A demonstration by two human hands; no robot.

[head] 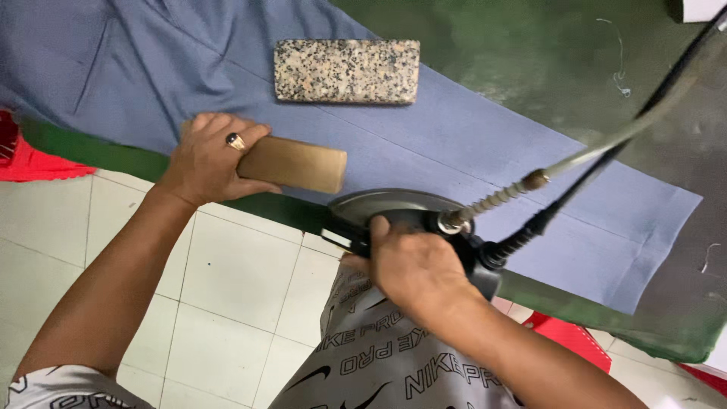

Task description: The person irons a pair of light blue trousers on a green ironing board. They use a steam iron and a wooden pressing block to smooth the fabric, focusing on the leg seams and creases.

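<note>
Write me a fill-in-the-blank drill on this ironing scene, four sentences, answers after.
1. The right hand grips the handle of the ____.
2. The left hand presses a wooden block onto the ____ cloth.
3. A speckled ____ block lies on the cloth, apart from both hands.
4. The left hand wears a ____ on one finger.

Missing words: iron; blue; stone; ring

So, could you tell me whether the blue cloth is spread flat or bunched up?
Spread flat: the blue cloth lies smooth across the green table.
</note>
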